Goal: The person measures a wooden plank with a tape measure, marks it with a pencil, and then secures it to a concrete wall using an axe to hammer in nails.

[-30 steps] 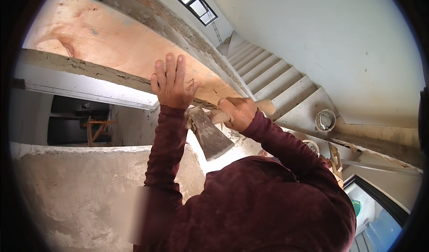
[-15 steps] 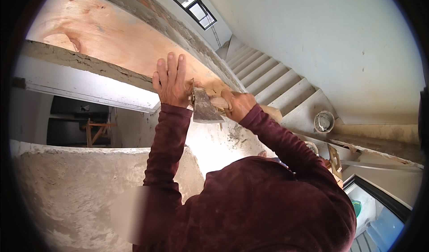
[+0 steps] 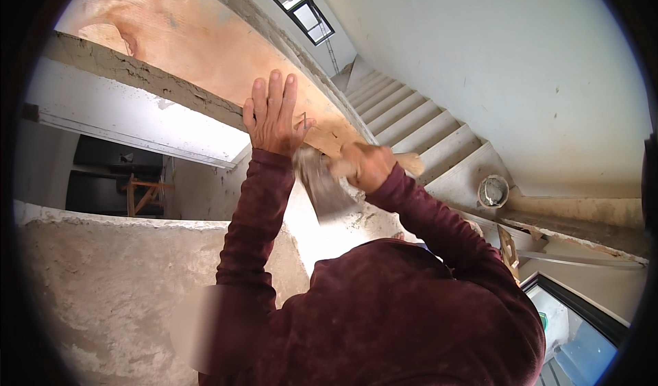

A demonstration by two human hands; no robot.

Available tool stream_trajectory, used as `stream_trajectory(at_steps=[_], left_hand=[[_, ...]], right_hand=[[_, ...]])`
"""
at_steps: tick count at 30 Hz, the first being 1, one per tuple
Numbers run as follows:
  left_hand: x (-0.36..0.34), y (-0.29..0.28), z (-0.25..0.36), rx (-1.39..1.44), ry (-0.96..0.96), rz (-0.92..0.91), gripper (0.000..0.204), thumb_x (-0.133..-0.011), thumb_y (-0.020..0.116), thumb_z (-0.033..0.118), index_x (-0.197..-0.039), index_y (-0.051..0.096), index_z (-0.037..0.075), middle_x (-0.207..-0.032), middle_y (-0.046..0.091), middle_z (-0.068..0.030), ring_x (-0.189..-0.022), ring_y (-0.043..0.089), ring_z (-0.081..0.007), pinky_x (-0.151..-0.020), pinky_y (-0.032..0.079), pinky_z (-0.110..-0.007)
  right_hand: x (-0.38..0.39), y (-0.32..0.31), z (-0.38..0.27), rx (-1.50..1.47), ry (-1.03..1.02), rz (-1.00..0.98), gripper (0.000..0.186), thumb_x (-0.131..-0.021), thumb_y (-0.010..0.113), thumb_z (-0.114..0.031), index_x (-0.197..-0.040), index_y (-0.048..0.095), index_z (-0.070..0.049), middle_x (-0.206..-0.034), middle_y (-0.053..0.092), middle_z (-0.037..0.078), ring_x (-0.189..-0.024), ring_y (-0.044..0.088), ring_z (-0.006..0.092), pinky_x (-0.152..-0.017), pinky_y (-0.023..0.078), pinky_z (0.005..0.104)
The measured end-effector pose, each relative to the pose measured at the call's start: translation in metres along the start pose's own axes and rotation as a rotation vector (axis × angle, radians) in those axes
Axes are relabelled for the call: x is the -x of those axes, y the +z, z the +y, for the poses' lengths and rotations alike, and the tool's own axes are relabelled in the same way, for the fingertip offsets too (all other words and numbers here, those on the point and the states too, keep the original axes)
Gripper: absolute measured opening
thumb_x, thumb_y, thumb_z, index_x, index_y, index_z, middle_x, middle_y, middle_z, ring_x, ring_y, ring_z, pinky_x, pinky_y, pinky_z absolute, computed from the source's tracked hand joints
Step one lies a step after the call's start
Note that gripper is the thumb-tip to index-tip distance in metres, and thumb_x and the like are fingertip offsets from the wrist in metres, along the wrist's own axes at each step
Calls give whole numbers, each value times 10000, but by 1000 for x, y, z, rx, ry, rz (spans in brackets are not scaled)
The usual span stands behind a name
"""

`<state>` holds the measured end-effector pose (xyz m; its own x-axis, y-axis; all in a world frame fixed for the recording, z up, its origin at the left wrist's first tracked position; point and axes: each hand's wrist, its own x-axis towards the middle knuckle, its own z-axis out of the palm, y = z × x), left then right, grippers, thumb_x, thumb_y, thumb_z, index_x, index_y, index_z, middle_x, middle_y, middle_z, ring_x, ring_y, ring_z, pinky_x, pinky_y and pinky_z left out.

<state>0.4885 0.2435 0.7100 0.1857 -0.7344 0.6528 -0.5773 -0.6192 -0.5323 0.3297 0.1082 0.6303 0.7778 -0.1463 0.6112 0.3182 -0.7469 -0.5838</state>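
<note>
My left hand (image 3: 274, 119) lies flat with its fingers stretched out on a long plywood board (image 3: 212, 40). By its thumb, a thin piece that looks like a bent nail (image 3: 304, 120) sticks up from the board's near end. In my right hand (image 3: 370, 165), closed round the wooden handle, is a hatchet (image 3: 325, 184). Its steel head is blurred by motion and hangs just below my left wrist, blade edge toward my body. The butt of the handle pokes out to the right of my fist.
Concrete stairs (image 3: 411, 122) rise at the upper right beside a white wall (image 3: 507, 64). A bucket (image 3: 493, 191) stands near their foot. At lower left runs a rough plastered wall top (image 3: 116, 276), with a wooden stand (image 3: 140, 197) in the space beyond. A dark-framed window (image 3: 576, 317) lies at lower right.
The hatchet head has swung down toward my body, away from the board, and has turned. My left hand stays flat on the board. The whole view has shifted slightly.
</note>
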Motion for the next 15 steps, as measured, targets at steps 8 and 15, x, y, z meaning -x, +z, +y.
stream_trajectory(at_steps=[8,15], left_hand=[[-1,-6,0,131,-23,-62,700,-862,402,613,-1403,438,170,-1449,414,-75,-1339,326,-312,-1040,211,-472],[0,-11,-2,67,-24,-113,661,-862,475,552,-1407,433,180,-1470,382,-76,-1344,312,-306,-1041,214,-462]], right_hand=[[-2,1,2,-15,-63,47,163,-750,627,-163,-840,506,-100,-664,598,120,-612,619,334,-514,485,431],[-4,1,5,-59,47,29,216,-716,644,-152,-880,520,-84,-683,609,146,-622,620,344,-531,484,439]])
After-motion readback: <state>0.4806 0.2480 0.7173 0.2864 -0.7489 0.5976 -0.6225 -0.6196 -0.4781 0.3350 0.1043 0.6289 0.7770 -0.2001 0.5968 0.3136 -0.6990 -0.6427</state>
